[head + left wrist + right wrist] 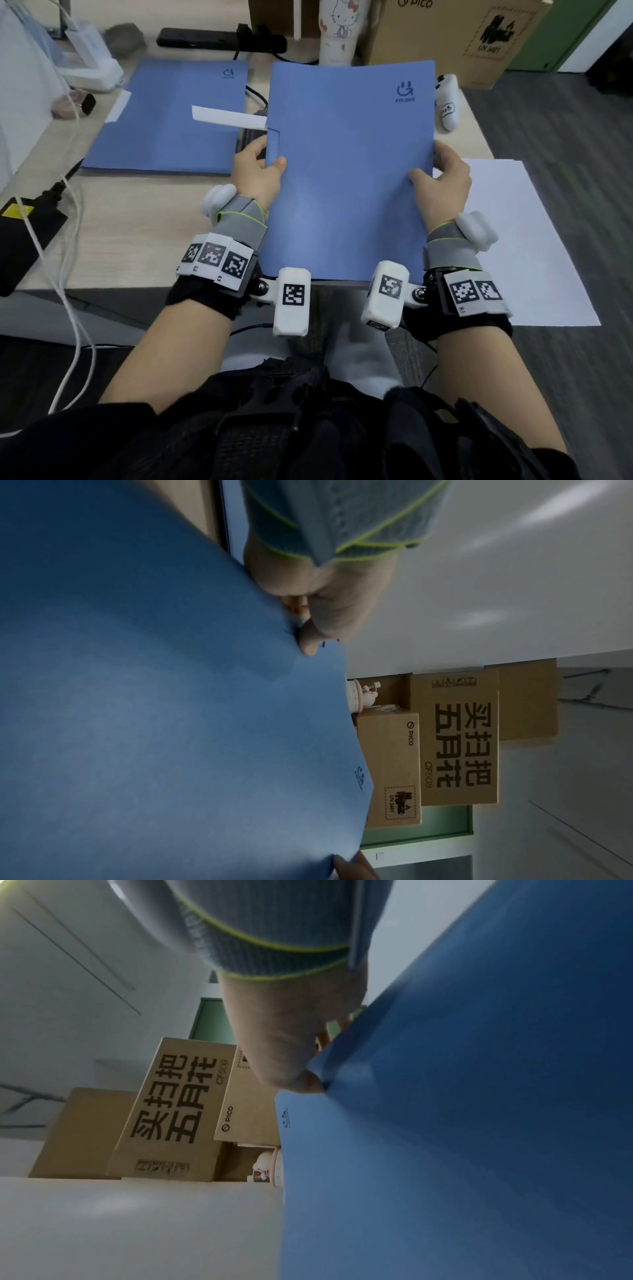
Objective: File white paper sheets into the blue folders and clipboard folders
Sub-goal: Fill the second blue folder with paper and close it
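A closed blue folder (346,164) is held up, tilted over the desk's front edge. My left hand (258,168) pinches its left edge, thumb on the cover, fingers behind. My right hand (442,174) pinches the right edge the same way. The left wrist view shows the folder (137,696) with my thumb on its edge; the right wrist view shows the folder (479,1123) likewise. A second blue folder (171,116) lies flat at the left with a white strip (229,118) sticking out of its right side. A white paper sheet (513,240) lies on the desk at the right.
Cardboard boxes (455,37) and a white cartoon tumbler (337,31) stand at the back. A white controller (448,102) lies beside the held folder. A black power strip (219,39), white cables (72,274) and a black adapter (24,236) sit at the left.
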Available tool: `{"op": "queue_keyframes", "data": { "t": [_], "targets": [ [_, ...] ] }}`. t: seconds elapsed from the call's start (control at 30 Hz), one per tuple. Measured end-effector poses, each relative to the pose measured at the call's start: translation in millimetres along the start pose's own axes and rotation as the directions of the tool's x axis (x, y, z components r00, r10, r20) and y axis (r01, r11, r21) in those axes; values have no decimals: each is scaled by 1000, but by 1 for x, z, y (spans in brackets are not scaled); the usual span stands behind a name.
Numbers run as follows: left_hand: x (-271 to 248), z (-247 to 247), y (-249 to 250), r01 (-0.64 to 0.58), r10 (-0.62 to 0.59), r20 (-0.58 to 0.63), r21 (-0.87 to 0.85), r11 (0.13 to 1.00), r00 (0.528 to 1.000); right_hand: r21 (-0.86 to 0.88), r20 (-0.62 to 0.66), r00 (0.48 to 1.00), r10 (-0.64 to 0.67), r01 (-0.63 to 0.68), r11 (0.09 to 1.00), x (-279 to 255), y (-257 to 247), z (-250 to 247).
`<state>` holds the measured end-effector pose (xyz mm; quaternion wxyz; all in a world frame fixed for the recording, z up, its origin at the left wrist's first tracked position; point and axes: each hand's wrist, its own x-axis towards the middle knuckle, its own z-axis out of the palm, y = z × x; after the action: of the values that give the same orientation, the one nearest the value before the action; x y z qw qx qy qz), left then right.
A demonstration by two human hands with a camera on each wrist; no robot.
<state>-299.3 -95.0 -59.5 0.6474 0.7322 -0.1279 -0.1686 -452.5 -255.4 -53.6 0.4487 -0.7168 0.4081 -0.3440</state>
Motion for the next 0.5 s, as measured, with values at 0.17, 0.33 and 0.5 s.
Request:
{"op": "queue_keyframes", "data": {
  "t": [0.17, 0.33, 0.5],
  "targets": [
    [9, -1, -1, 50, -45, -62, 81, 995, 997, 128, 100, 991, 91, -103, 986, -2, 6, -14],
    [12, 4, -3, 70, -59, -78, 148, 987, 995, 283, 245, 954, 173, -241, 928, -9, 13, -32],
    [10, 10, -4, 92, -80, -71, 188, 978, 994, 409, 315, 942, 120, -248, 878, -16, 13, -40]
  ]
}}
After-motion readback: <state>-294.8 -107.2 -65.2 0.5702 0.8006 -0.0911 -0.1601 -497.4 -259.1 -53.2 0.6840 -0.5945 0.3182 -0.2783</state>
